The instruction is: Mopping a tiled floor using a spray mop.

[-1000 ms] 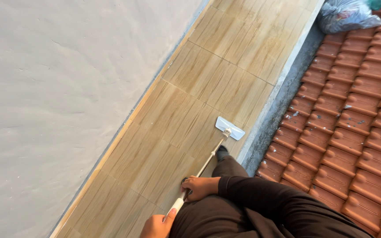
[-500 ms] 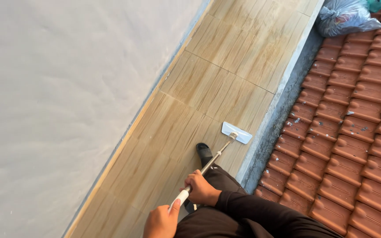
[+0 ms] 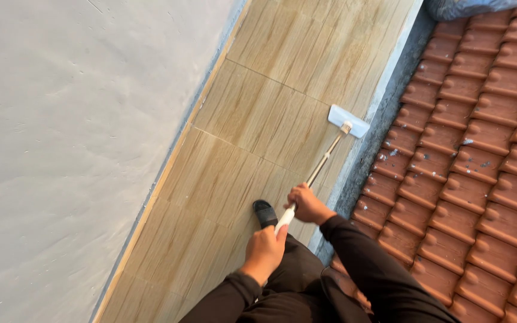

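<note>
White flat mop head (image 3: pixel 348 121) at upper right of centre, now nearer the grey ledge (image 3: pixel 384 113) than a second ago (stroke advancing along tan tiles (image 3: pixel 258 119)). Right hand (image 3: pixel 307 203) and left hand (image 3: pixel 264 251) both closed round the handle (image 3: pixel 321 164).

Narrow strip of wood-look tiled floor (image 3: pixel 258 119) runs diagonally, hemmed on its left by a plain grey wall (image 3: pixel 61 149) and on its right by a grey concrete kerb (image 3: pixel 384 113), with a terracotta tiled roof (image 3: pixel 480 167) beyond. Strip lies open ahead of the flat white mop head (image 3: pixel 348 121), which sits hard against the kerb side, leaving free floor between it and the wall. Close in, passage is taken up by the mop pole (image 3: pixel 324 161), both gripping hands, left hand (image 3: pixel 264 251) and right hand (image 3: pixel 306 203), and a black-shod foot (image 3: pixel 265 213) planted mid-strip.
</note>
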